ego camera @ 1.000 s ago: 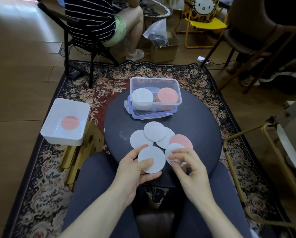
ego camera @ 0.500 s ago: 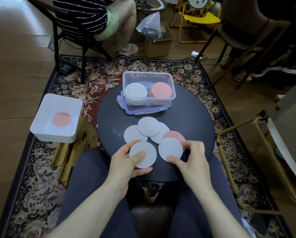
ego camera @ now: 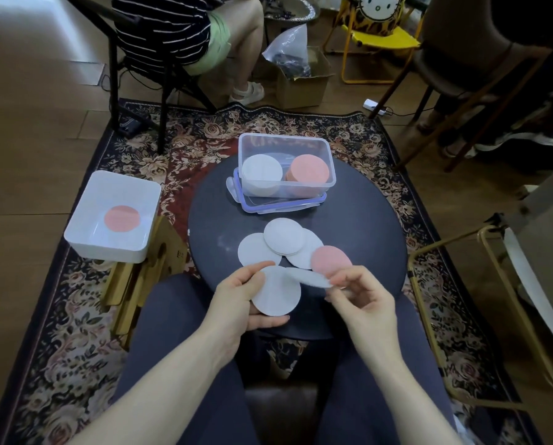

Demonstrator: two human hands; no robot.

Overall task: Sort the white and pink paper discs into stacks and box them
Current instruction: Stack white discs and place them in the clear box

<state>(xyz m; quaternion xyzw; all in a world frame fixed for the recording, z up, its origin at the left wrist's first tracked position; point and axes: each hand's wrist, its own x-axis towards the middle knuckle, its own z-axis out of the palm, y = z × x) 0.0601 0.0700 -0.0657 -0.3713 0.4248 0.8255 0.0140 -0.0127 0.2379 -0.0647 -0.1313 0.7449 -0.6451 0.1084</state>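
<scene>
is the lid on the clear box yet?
No. The clear box stands open on top of its lid, with a white stack and a pink stack inside.

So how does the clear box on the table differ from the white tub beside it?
The clear box is see-through and stands on the round table, on its lid; the white tub is opaque and sits off the table. The clear box holds a white and a pink stack; the white tub holds a single pink disc. Both are open.
</scene>
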